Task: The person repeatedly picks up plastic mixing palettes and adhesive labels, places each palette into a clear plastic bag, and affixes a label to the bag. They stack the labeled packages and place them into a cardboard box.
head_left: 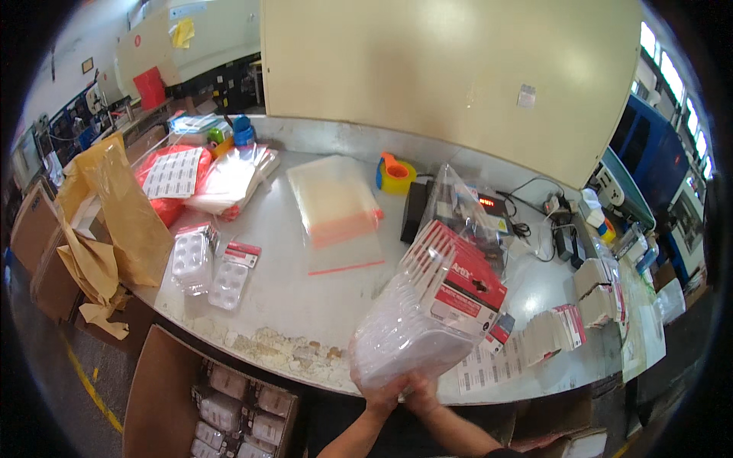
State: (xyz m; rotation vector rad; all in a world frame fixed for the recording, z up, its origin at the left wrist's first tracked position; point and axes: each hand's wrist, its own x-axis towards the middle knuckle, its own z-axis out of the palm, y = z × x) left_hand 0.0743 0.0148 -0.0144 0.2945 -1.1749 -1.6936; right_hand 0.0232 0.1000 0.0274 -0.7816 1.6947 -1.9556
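Observation:
My left hand (pixel 380 391) and my right hand (pixel 420 392) are together at the bottom end of a clear plastic bag (pixel 416 347), both closed on it, with most fingers hidden beneath. Inside is a thick stack of clear plastic trays topped by red-and-white header cards (pixel 463 281). The bag tilts up and to the right, its loose upper end reaching in front of a scale (pixel 495 210) with a red lit display. At the left of the table lie a small stack of carded palettes with round wells (pixel 192 259) and a single such palette (pixel 227 285).
Flat clear bags (pixel 336 202) lie mid-table, near a yellow tape roll with an orange dispenser (pixel 395 175). Stacks of cards (pixel 546 333) and a label sheet (pixel 489 366) are at right. Brown paper (pixel 122 214) hangs at left; below stands an open carton (pixel 164 397) of packed trays.

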